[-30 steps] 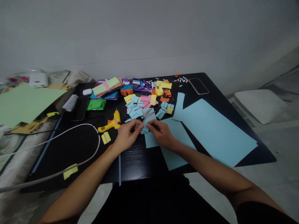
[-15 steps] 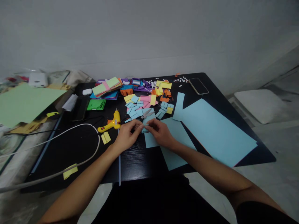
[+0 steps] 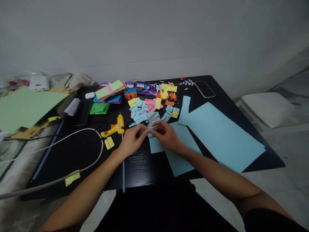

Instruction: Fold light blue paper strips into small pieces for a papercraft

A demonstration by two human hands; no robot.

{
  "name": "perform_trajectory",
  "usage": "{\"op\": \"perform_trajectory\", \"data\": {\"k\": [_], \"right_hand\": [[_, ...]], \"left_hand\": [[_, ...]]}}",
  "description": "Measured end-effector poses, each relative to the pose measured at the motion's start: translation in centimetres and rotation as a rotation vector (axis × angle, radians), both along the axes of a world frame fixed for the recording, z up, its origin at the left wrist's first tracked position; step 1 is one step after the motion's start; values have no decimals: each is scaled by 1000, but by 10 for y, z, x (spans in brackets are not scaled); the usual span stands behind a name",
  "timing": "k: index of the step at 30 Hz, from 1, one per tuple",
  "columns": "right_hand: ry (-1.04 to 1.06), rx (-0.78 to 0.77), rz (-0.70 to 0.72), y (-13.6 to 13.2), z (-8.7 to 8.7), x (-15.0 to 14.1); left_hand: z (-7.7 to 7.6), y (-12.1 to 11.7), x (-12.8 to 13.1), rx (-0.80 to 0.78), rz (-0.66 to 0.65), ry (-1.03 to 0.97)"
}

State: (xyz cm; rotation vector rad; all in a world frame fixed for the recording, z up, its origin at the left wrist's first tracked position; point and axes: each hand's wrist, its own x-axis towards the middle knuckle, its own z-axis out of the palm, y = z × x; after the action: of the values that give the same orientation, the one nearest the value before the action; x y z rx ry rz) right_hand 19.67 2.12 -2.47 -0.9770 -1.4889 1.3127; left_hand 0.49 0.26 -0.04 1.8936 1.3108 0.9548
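Over the last second the change is all at the fingertips: the small light-blue paper piece, which showed as a flatter, wider shape beneath them, now shows only as a short rounded bit below the two thumbs, and the right forefinger has risen into an arch above it. That suggests the piece is being bent or creased rather than merely held, though the fold itself is too small and too covered to make out. The left hand pinches the piece's left side between thumb and forefinger; the right hand has its thumb tip against the right side, but I cannot tell whether its fingers nip the paper firmly. The piece is near the middle of the black table, over a light-blue sheet and just on the near side of the scissors. Nothing else has shifted: the yellow glue gun lies to the left, the heap of small light-blue pieces is on the far side of the hands, and the large light-blue sheets spread to the right. The shaping of this one piece looks unfinished, since both hands remain on it.
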Motion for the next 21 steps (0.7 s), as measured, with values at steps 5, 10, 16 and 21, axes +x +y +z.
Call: {"op": "perform_trajectory", "data": {"k": [5,10,16,21], "right_hand": [[34,0,45,-3,4,1],[65,-31,38,-4,3,0],[133,-93,37,1,0,-1],[106,-56,47,0,-1,-1]], "left_hand": [[0,2,-1,-57,42,-83],[-2,3,-1,-92,80,-153],[-1,1,1,-124,68,-193],[0,1,2,-132,59,-215]]}}
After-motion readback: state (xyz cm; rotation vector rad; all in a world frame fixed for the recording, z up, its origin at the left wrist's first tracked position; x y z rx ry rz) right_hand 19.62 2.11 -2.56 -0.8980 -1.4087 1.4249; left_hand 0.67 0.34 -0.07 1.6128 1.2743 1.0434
